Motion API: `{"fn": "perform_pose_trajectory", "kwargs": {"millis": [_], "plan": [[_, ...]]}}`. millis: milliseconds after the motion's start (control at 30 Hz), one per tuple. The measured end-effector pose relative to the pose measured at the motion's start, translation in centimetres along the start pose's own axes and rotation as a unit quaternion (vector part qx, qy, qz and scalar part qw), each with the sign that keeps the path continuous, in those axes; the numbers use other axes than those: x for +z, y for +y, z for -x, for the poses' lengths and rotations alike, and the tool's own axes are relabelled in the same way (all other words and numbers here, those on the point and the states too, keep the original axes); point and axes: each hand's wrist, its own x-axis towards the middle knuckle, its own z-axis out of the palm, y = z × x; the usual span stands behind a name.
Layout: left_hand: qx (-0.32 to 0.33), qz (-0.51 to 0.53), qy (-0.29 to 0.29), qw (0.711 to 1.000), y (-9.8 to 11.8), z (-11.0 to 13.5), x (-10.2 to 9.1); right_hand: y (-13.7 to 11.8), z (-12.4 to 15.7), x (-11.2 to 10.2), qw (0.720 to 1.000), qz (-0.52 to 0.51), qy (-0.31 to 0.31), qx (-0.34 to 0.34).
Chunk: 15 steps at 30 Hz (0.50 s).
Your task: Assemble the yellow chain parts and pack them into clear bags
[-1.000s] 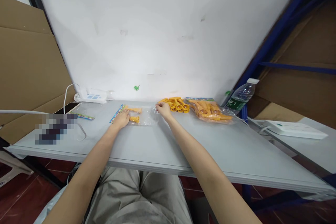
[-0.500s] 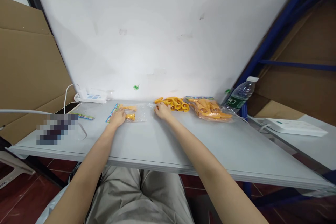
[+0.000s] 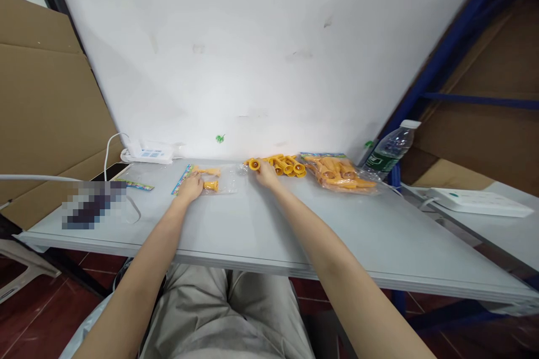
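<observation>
My left hand (image 3: 191,187) is on a clear plastic bag (image 3: 228,178) that lies flat with a colourful printed header (image 3: 182,178), its closed fingers gripping the bag near the header end. Inside the bag are two yellow toy trumpets; the nearer trumpet (image 3: 211,185) shows its flared end to the right of my fingers. My right hand (image 3: 266,175) is closed around another yellow toy trumpet (image 3: 254,164), whose round bell faces me. Just right of that hand lies a loose pile of yellow toy trumpets (image 3: 289,166), partly covered by the hand.
A full bag of orange-yellow trumpets (image 3: 337,174) lies right of the pile. Behind it leans a water bottle (image 3: 392,148). At the left are a power strip (image 3: 151,153), a phone (image 3: 115,171), a white cable (image 3: 105,157) and another printed header (image 3: 138,185). A white wall (image 3: 269,67) rises behind the table.
My right hand has lifted a toy trumpet from the left end of the pile and turned its bell into sight. My left hand stays on the bag.
</observation>
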Motion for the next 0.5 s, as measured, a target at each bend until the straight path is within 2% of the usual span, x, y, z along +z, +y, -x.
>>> {"fn": "perform_pose_trajectory", "kwargs": {"millis": [67,133,200,267,367,500], "plan": [[-0.002,-0.001,-0.007,1.0,-0.1,-0.1,0.1,-0.3,-0.2,-0.5,0.995,-0.067,0.062,0.034],[-0.004,-0.006,-0.017,1.0,-0.1,-0.1,0.1,-0.9,-0.2,-1.3,0.99,-0.104,0.08,0.049],[0.0,-0.011,-0.024,1.0,-0.2,-0.2,0.1,-1.6,0.0,-2.2,0.994,-0.089,0.043,0.048],[0.007,-0.005,-0.023,1.0,-0.2,-0.2,0.2,-2.4,0.6,-2.8,0.998,-0.024,-0.032,0.042],[0.011,0.01,-0.016,1.0,-0.2,-0.1,0.3,-3.4,1.6,-2.9,0.988,0.075,-0.134,0.02],[0.013,-0.004,-0.018,1.0,0.3,0.4,0.0,-3.9,3.1,-2.3,0.984,0.089,-0.152,-0.003]]}}
